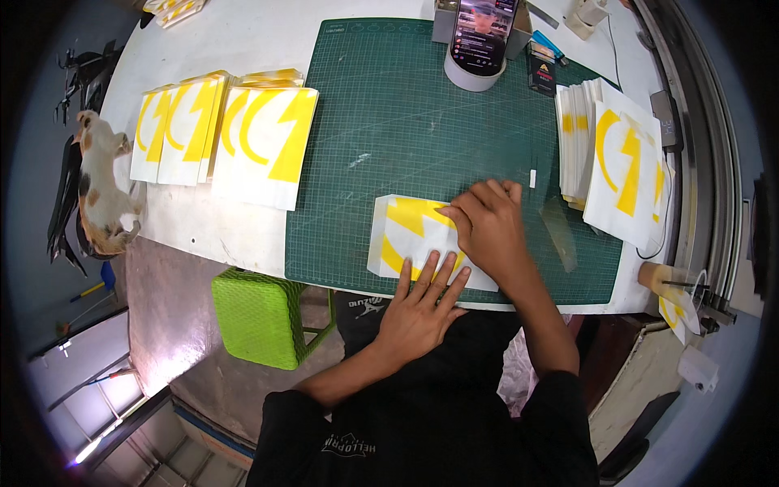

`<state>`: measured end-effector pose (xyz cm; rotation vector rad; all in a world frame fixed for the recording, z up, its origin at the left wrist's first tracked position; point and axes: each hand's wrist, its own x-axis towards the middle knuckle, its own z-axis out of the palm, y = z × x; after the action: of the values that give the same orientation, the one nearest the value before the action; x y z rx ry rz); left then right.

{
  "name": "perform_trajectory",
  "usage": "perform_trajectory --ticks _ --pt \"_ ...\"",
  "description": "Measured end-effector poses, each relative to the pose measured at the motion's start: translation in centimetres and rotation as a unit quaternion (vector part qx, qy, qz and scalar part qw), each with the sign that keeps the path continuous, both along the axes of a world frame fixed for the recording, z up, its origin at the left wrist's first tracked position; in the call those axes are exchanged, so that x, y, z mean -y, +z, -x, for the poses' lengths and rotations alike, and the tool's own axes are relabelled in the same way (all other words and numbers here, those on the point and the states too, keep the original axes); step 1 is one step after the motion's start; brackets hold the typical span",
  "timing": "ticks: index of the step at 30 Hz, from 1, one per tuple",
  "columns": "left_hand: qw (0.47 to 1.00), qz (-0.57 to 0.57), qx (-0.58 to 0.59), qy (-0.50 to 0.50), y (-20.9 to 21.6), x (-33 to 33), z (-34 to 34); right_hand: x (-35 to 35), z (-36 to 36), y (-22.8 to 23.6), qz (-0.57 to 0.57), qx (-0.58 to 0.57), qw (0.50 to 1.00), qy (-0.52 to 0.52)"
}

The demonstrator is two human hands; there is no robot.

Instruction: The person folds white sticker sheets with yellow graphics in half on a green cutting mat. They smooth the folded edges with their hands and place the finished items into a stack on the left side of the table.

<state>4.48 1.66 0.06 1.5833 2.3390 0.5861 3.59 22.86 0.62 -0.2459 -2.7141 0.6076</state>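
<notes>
A white paper piece with bold yellow shapes point(403, 227) lies on the green cutting mat point(389, 130), near its front edge. A narrow translucent strip runs down its left side, like a flap. My left hand point(422, 308) rests flat across the paper's lower edge, fingers spread. Over the upper right part of the paper is my right hand point(491, 227), its fingers curled and its thumb tip touching the sheet. Whatever those fingers may pinch is hidden beneath them. To the right, a clear film strip point(558, 234) and a small white slip point(532, 178) lie on the mat.
Stacks of similar yellow-and-white pieces stand at left point(264, 146) and right point(625, 166). A phone point(481, 36) leans in a round white holder point(475, 77), beside a dark small box point(541, 69). A green stool point(256, 318) and a cat point(105, 178) are beyond the table's left side.
</notes>
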Motion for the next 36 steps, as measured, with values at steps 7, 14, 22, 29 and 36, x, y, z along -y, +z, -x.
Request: perform_trajectory --ticks 7,14,22,29,36 --pt "0.990 -0.087 0.029 0.105 -0.8 0.2 1.2 -0.2 -0.1 -0.9 -0.026 -0.031 0.998 -0.048" --pt "0.999 -0.018 -0.015 0.032 1.0 -0.8 6.1 -0.1 -0.3 -1.0 -0.029 -0.038 0.997 -0.056" --pt "0.998 0.057 -0.002 0.000 2.3 -1.6 10.4 0.0 -0.9 -1.0 -0.041 -0.003 0.997 -0.069" --pt "0.996 0.084 -0.027 0.006 1.9 -1.6 10.3 5.8 -3.5 0.8 0.056 0.116 0.990 0.058" --pt "0.998 0.058 -0.035 0.005 1.5 -1.4 10.2 0.8 -9.6 0.3 -0.096 0.208 0.972 -0.056"
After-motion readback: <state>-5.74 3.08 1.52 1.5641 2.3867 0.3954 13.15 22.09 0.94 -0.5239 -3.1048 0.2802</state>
